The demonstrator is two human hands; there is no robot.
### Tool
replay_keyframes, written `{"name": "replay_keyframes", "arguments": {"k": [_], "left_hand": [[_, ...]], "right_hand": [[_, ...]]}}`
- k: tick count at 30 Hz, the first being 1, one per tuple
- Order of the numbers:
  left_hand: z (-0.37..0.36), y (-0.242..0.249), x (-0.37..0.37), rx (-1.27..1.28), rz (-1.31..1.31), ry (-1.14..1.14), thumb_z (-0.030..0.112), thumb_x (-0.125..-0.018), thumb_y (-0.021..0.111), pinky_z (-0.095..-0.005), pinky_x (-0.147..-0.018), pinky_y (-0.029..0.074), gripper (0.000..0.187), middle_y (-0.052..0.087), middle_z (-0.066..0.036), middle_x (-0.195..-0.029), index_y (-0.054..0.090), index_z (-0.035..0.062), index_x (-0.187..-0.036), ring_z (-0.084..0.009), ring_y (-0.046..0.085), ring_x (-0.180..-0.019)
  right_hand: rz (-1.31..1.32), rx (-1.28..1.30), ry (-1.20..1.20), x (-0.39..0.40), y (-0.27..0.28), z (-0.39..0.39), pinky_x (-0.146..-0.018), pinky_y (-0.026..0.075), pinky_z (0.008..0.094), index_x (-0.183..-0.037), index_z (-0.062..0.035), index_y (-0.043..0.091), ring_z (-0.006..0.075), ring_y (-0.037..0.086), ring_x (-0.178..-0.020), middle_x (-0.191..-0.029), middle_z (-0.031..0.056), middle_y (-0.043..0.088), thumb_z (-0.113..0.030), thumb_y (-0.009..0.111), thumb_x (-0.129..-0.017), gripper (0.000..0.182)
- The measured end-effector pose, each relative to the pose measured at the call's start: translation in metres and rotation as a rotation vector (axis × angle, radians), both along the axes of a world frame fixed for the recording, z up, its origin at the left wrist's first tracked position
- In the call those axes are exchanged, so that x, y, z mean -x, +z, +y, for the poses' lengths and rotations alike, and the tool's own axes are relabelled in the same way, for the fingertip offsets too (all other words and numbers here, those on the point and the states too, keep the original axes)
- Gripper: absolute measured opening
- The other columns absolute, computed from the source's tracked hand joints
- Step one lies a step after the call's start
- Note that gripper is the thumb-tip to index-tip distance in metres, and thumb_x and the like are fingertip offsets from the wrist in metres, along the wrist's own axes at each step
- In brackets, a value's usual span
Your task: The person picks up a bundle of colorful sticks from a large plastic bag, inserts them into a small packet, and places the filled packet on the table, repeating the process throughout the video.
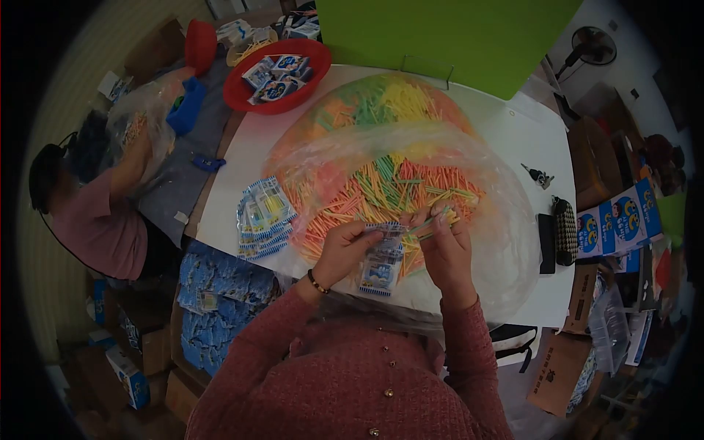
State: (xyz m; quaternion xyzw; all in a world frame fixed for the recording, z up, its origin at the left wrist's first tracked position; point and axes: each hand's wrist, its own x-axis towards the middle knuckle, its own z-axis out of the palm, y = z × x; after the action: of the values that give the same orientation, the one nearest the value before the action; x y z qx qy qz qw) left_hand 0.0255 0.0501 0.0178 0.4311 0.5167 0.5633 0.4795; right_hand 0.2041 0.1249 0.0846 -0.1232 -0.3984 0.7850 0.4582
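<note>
My left hand (pixel 343 254) pinches the upper edge of a small clear-and-blue printed packet (pixel 380 265), which hangs down in front of me. Beside it, my right hand (pixel 449 257) has its fingers closed on a few thin coloured sticks (pixel 423 229), their ends pointing toward the packet's top. Both hands are over a large clear plastic bag (pixel 506 242) spread open on the white table. Inside the bag lies a big heap of thin sticks (pixel 367 192) in orange, green, yellow and pink. Left of the heap sits a stack of filled packets (pixel 264 218).
A red basin (pixel 315 73) of packets stands at the back left. Keys (pixel 539 176), a dark phone (pixel 546 243) and a checked pouch (pixel 565 231) lie at the right. Blue packets (pixel 220 308) fill a box below the table. Another person (pixel 103 220) works at the left.
</note>
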Motion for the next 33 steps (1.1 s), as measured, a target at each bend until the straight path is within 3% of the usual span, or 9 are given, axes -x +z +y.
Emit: {"name": "replay_keyframes", "arguments": {"k": [10, 13, 15, 16, 18, 21, 25, 27, 33], "left_hand": [[-0.003, 0.016, 0.007, -0.145, 0.356, -0.075, 0.010, -0.085, 0.073, -0.0236, -0.064, 0.048, 0.012, 0.067, -0.001, -0.075, 0.072, 0.0008, -0.093, -0.0057, 0.060, -0.070], [-0.003, 0.011, -0.002, -0.031, 0.138, -0.051, 0.012, -0.090, 0.068, -0.0239, -0.068, 0.049, 0.015, 0.067, -0.001, -0.082, 0.069, 0.0011, -0.100, -0.0069, 0.061, -0.075], [-0.002, 0.013, -0.008, 0.122, -0.447, 0.041, 0.015, -0.096, 0.059, -0.0259, -0.077, 0.051, 0.018, 0.067, -0.002, -0.096, 0.065, 0.0029, -0.109, -0.0094, 0.062, -0.085], [-0.002, 0.008, -0.006, 0.121, -0.447, 0.043, 0.015, -0.096, 0.059, -0.0259, -0.077, 0.051, 0.018, 0.067, -0.002, -0.096, 0.065, 0.0029, -0.109, -0.0094, 0.062, -0.085], [-0.002, -0.009, -0.003, 0.195, -0.850, -0.011, 0.017, -0.100, 0.052, -0.0292, -0.085, 0.051, 0.021, 0.065, -0.003, -0.108, 0.060, 0.0039, -0.115, -0.0120, 0.063, -0.096], [-0.008, -0.010, -0.006, 0.226, -1.019, -0.080, 0.019, -0.100, 0.053, -0.0305, -0.085, 0.052, 0.022, 0.066, -0.003, -0.107, 0.061, 0.0040, -0.115, -0.0132, 0.063, -0.096], [-0.016, -0.008, -0.013, 0.242, -0.966, -0.042, 0.016, -0.100, 0.054, -0.0297, -0.086, 0.051, 0.022, 0.067, -0.004, -0.107, 0.063, 0.0014, -0.114, -0.0134, 0.063, -0.098], [-0.021, -0.023, -0.006, 0.088, -0.629, -0.069, 0.007, -0.097, 0.054, -0.0323, -0.096, 0.047, 0.022, 0.065, -0.007, -0.116, 0.063, -0.0006, -0.116, -0.0161, 0.061, -0.108], [-0.018, 0.013, 0.003, -0.069, -0.096, -0.117, -0.007, -0.087, 0.059, -0.0289, -0.093, 0.049, 0.022, 0.069, -0.008, -0.107, 0.070, -0.0026, -0.106, -0.0145, 0.063, -0.103]], "right_hand": [[-0.247, -0.215, -0.069, 0.001, -0.003, -0.001, -0.109, 0.033, 0.0461, -0.107, -0.0105, 0.047, 0.0270, 0.061, -0.106, -0.092, 0.0074, 0.062, -0.019, 0.044, -0.103, 0.010], [-0.128, -0.100, -0.014, 0.002, -0.003, -0.006, -0.107, 0.035, 0.0434, -0.106, -0.0101, 0.046, 0.0247, 0.061, -0.102, -0.092, 0.0072, 0.059, -0.017, 0.044, -0.102, 0.008], [-0.180, -0.074, 0.040, 0.001, -0.007, -0.011, -0.101, 0.039, 0.0384, -0.105, -0.0083, 0.046, 0.0207, 0.059, -0.099, -0.093, 0.0066, 0.057, -0.016, 0.044, -0.103, 0.008], [-0.180, -0.074, 0.043, 0.002, -0.010, -0.014, -0.101, 0.039, 0.0384, -0.105, -0.0083, 0.046, 0.0207, 0.059, -0.099, -0.093, 0.0066, 0.057, -0.016, 0.044, -0.103, 0.008], [-0.501, -0.209, 0.055, 0.007, -0.019, -0.022, -0.095, 0.042, 0.0343, -0.104, -0.0065, 0.046, 0.0181, 0.057, -0.099, -0.096, 0.0069, 0.056, -0.016, 0.043, -0.103, 0.010], [-0.419, -0.172, -0.020, 0.014, -0.040, -0.028, -0.094, 0.042, 0.0333, -0.103, -0.0053, 0.046, 0.0179, 0.057, -0.101, -0.096, 0.0073, 0.057, -0.016, 0.042, -0.103, 0.012], [-0.443, -0.136, -0.041, 0.006, -0.034, -0.024, -0.097, 0.042, 0.0364, -0.104, -0.0068, 0.046, 0.0209, 0.058, -0.102, -0.096, 0.0084, 0.058, -0.018, 0.040, -0.104, 0.013], [-0.155, 0.023, -0.077, 0.002, -0.025, -0.020, -0.099, 0.042, 0.0415, -0.105, -0.0092, 0.045, 0.0250, 0.059, -0.105, -0.097, 0.0096, 0.061, -0.021, 0.039, -0.105, 0.013], [-0.011, -0.063, -0.018, -0.001, 0.010, -0.017, -0.104, 0.038, 0.0460, -0.107, -0.0097, 0.042, 0.0312, 0.055, -0.119, -0.111, 0.0167, 0.064, -0.020, 0.040, -0.104, 0.011]]}}
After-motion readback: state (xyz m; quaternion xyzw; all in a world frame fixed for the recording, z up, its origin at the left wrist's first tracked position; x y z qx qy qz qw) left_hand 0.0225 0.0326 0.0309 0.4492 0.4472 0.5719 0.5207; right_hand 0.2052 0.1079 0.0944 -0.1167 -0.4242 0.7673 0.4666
